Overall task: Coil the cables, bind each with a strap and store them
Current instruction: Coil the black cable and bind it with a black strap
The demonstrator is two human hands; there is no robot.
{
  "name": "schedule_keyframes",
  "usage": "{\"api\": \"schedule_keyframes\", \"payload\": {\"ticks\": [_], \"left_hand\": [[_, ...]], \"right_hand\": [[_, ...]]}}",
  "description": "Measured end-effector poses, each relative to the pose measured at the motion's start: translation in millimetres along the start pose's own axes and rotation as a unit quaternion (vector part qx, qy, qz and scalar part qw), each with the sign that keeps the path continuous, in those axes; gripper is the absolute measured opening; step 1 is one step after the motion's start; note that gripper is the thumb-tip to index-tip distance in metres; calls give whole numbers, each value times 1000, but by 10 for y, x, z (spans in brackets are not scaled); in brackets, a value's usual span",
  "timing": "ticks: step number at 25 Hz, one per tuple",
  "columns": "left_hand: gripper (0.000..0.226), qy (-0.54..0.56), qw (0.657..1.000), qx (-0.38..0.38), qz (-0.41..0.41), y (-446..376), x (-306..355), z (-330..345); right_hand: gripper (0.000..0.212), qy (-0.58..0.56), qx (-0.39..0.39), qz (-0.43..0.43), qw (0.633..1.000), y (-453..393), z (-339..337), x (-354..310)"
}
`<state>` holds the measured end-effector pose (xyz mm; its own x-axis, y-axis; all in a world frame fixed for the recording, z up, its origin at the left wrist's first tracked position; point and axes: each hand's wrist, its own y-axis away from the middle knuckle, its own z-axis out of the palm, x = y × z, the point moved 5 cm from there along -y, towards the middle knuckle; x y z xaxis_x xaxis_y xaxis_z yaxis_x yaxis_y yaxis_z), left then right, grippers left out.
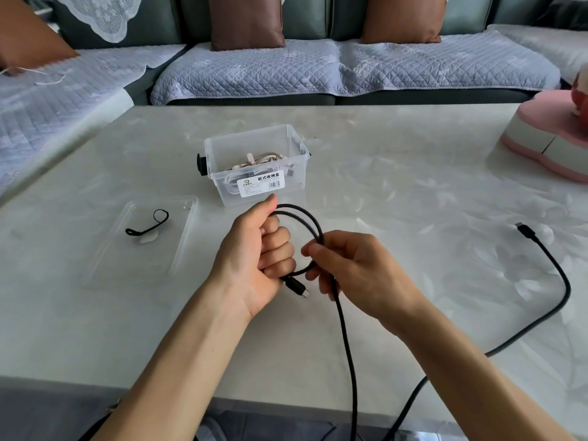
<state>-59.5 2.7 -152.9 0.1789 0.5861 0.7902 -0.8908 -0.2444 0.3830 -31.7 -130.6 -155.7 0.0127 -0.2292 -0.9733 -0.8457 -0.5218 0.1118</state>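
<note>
My left hand grips a small coil of black cable in its fist, with one plug end sticking out below. My right hand pinches the same cable just right of the coil. From there the cable runs down past the table's front edge, loops back up, and lies across the table on the right to its far plug. A black strap lies on a clear lid at the left. A clear storage box behind my hands holds pale bundled cables.
The pale marble-patterned table fills the view. A pink and white container stands at its right edge. Behind the table is a sofa with quilted covers and brown cushions.
</note>
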Motion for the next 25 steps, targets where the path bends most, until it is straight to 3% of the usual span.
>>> {"api": "schedule_keyframes", "payload": {"ticks": [4, 8, 12, 14, 19, 22, 25], "left_hand": [[40, -70, 996, -57, -12, 39, -28, 59], [37, -98, 993, -53, -27, 45, -41, 67], [41, -65, 997, -39, 5, -5, -95, 80], [44, -130, 990, -34, 44, -33, -104, 69], [32, -377, 905, 1, 196, 37, 98, 52], [34, -495, 838, -2, 231, 67, 174, 80], [44, -491, 837, -29, 240, 39, 195, 132]], "right_hand": [[37, 8, 51, -13, 999, -15, -57, -35], [40, 62, 57, -15, 996, -25, -78, -38], [40, -9, 107, -6, 994, -36, -109, -10], [40, -48, 132, 2, 990, -42, -152, 9], [38, -22, 115, 7, 993, -36, -196, -15], [37, 20, 90, -11, 996, -28, -169, -67], [38, 16, 65, -13, 998, -25, -111, -66]]}}
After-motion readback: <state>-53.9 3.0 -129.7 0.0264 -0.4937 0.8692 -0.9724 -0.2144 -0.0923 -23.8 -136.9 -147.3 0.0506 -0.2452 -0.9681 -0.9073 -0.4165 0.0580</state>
